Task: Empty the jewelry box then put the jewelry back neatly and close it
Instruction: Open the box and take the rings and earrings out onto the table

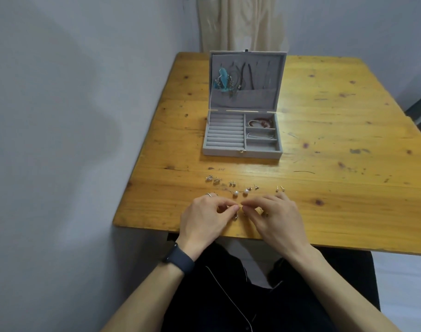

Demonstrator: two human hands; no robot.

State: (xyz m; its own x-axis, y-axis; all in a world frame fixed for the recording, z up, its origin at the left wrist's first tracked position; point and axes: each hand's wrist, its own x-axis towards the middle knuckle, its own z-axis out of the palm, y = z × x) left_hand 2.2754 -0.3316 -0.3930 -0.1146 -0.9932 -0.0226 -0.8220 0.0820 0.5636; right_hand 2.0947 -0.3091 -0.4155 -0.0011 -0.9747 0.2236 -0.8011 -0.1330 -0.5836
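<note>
Left hand | right hand | both pinching one earring | jewelry box well beyond, open

This looks like a room in somebody's home. A yellow wooden worktop with knots and little scratches stands next to a plain pale wall on the left of the frame, and a cream curtain hangs at the top middle. On the wood sit a soft grey jewelry box with its lid up and a row of tiny earrings, the kind of things people keep at home.
</note>
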